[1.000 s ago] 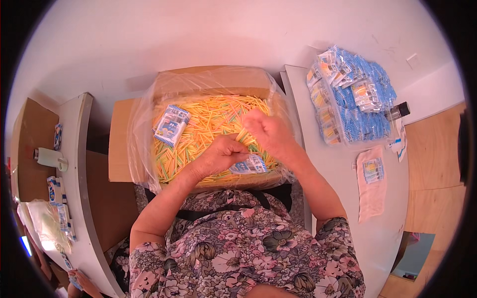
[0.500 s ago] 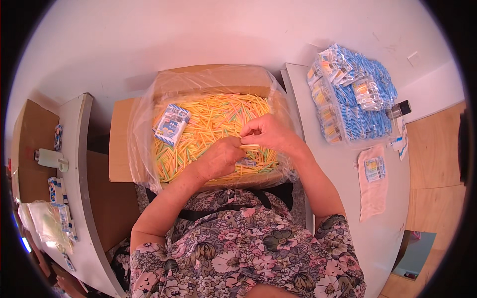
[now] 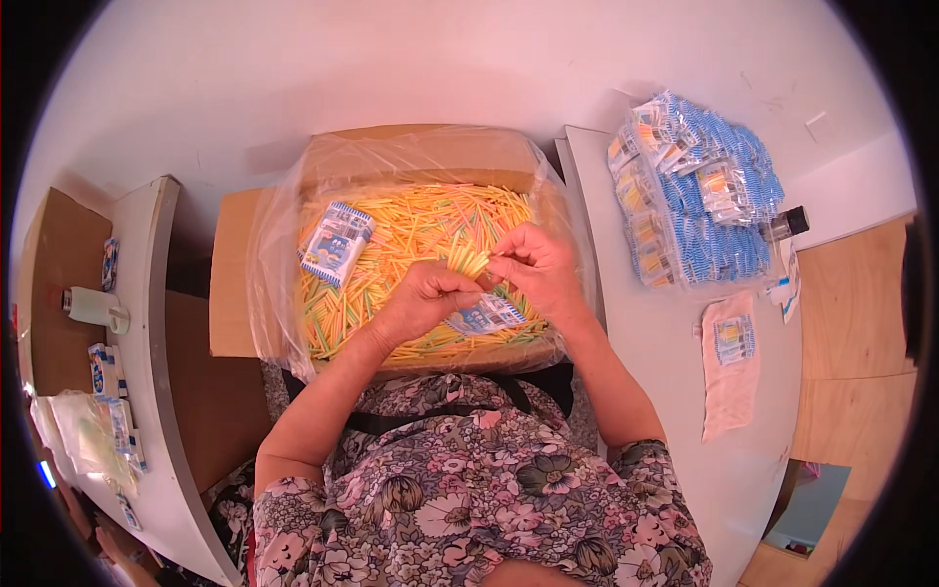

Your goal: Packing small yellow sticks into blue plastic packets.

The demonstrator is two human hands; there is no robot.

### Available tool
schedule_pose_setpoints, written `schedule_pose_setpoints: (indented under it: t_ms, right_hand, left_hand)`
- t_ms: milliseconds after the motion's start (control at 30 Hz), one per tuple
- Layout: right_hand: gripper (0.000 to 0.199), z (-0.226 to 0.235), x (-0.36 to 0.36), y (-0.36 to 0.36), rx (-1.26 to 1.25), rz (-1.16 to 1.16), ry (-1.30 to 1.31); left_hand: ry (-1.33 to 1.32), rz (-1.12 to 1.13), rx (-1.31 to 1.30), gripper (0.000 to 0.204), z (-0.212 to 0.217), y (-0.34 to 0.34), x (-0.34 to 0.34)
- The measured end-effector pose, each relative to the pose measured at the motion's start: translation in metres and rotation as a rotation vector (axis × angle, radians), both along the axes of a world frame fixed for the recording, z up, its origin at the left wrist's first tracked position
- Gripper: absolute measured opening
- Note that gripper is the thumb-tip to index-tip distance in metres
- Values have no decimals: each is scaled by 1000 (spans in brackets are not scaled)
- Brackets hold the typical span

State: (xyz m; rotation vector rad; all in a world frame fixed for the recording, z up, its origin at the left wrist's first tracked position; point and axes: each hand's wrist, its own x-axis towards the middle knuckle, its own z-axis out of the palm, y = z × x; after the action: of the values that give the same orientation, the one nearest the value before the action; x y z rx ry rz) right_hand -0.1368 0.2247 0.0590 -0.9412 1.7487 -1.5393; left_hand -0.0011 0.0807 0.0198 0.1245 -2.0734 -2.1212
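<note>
A lined cardboard box in front of me holds a heap of thin yellow, orange, pink and green sticks. Over its right part, my left hand is closed round a small fanned bundle of sticks. Thumb and fingers of my right hand pinch at the right side of that bundle. Just below both hands, a blue-and-white packet lies on the heap, partly covered by them. Another blue-and-white packet rests on the sticks at the left.
On the right table stands a clear tub piled with blue-and-white packets, beside a dark-capped bottle. Nearer lies a pink cloth with a packet on it. A left shelf carries a pale bottle, packets and plastic bags.
The bundle of sticks now fans upward between my hands. My left hand has shifted slightly left and down, my right hand slightly right. More of the packet beneath them shows.
</note>
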Motion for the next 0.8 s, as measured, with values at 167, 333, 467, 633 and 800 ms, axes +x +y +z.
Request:
schedule_pose_setpoints:
  t_ms: [167,333,467,633,800]
  right_hand:
    - [14,13,2,-11,-28,-33,311]
    - [31,11,3,-22,-205,200,816]
    - [25,17,5,-19,-147,60,592]
    - [21,12,9,-27,191,-22,880]
    - [26,0,-12,-18,30,-237,467]
  left_hand:
    - [-36,-17,-40,9,6,-5,3]
    - [83,10,-322,12,9,1,2]
    - [17,3,-359,13,7,1,2]
    - [230,41,-402,13,9,11,-9]
    - [86,22,-175,13,7,-3,-4]
